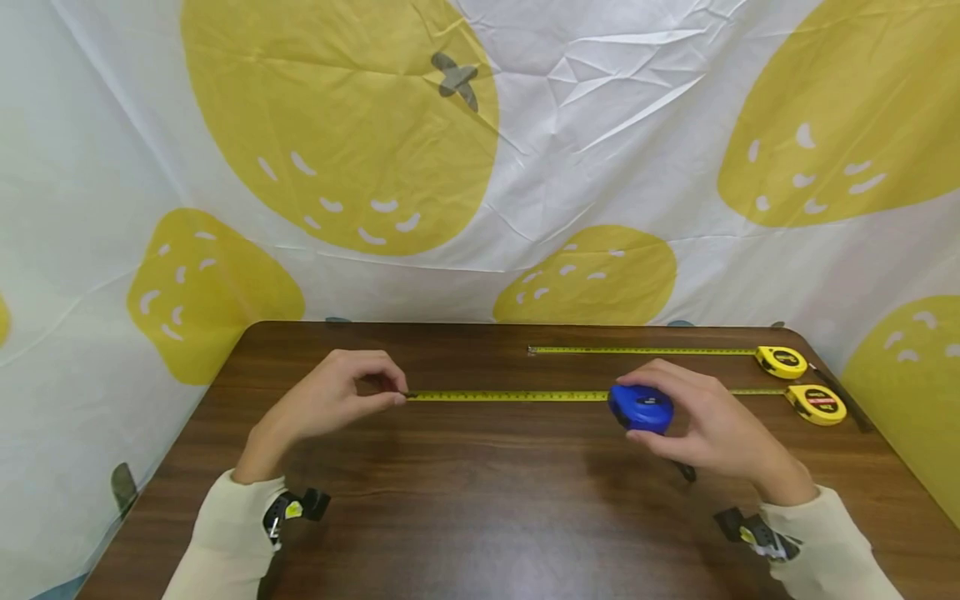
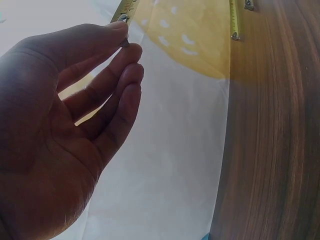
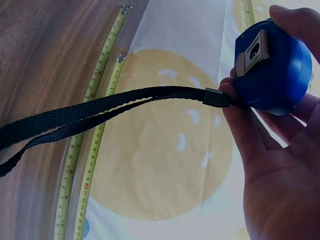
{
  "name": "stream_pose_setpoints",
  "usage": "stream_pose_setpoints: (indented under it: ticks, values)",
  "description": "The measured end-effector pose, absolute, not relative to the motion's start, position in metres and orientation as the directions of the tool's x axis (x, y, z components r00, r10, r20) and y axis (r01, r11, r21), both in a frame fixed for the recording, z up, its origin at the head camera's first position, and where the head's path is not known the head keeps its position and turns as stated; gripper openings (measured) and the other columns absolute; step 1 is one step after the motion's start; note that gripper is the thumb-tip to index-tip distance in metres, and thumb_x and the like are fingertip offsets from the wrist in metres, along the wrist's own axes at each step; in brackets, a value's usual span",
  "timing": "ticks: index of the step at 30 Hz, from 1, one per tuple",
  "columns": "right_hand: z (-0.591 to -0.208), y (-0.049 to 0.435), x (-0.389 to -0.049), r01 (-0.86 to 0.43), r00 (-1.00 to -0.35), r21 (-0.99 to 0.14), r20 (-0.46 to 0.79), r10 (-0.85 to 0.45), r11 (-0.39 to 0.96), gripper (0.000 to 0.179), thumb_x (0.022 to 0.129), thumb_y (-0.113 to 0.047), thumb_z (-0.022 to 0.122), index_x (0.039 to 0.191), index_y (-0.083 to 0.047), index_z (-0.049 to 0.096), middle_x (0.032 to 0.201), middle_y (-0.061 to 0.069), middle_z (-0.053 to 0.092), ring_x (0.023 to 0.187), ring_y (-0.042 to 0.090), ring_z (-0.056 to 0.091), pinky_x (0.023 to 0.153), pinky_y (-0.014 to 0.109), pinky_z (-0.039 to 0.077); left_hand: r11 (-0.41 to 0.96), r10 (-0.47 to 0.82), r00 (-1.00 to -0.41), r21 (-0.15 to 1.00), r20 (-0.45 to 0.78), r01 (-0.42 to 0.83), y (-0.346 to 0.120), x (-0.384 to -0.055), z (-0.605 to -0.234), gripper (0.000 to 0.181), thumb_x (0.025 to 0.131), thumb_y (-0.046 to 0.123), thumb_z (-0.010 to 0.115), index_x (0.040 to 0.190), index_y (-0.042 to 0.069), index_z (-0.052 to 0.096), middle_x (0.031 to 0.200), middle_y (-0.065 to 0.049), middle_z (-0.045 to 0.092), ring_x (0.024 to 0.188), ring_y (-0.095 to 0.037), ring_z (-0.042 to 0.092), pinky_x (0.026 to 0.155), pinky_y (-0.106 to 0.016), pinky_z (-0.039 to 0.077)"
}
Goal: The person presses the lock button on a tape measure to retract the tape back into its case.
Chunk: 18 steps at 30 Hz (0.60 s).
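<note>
The left hand [image 1: 330, 402], fingers bent, pinches the yellow blade [image 1: 510, 397] at its end; the right hand [image 1: 708, 417] grasps the blue tape measure [image 1: 641, 408] between thumb and fingers

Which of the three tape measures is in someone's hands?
The blue tape measure: the right hand grips its case and the left hand pinches its blade's end. The farther yellow one and nearer yellow one lie on the table.

This is a screened-off tabletop space; whether home, office or lab cannot be told. Wrinkled white sheeting printed with yellow fruit shapes [image 1: 540, 192] encloses a dark brown wood-grain table [image 1: 480, 517] at far, left and right.
</note>
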State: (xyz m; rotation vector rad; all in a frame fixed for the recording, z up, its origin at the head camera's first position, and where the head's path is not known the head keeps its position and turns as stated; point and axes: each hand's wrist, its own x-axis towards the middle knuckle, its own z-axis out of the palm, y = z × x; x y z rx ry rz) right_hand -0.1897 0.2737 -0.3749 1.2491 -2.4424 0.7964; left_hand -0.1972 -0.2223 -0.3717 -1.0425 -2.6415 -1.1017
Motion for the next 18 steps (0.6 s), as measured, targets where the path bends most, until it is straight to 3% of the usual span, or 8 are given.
stream_pose_setpoints:
  ticks: [18]
  values:
    - [-0.376,0.262,-0.188,-0.829,-0.559,-0.326,0.502,-0.660,0.455,0.065,0.082,-0.011,0.096,0.140,-0.017,0.067,0.129,-0.006,0.068,0.106,0.010,0.069,0.092,0.018,0.054,0.499,0.563,-0.759,0.596,0.328,0.628,-0.217,-0.197,-0.371,0.017,0.095,0.005,0.087,0.102,0.018,0.079,0.096,0.013,0.073,0.089,-0.010,0.069,0.081,-0.030,0.060]
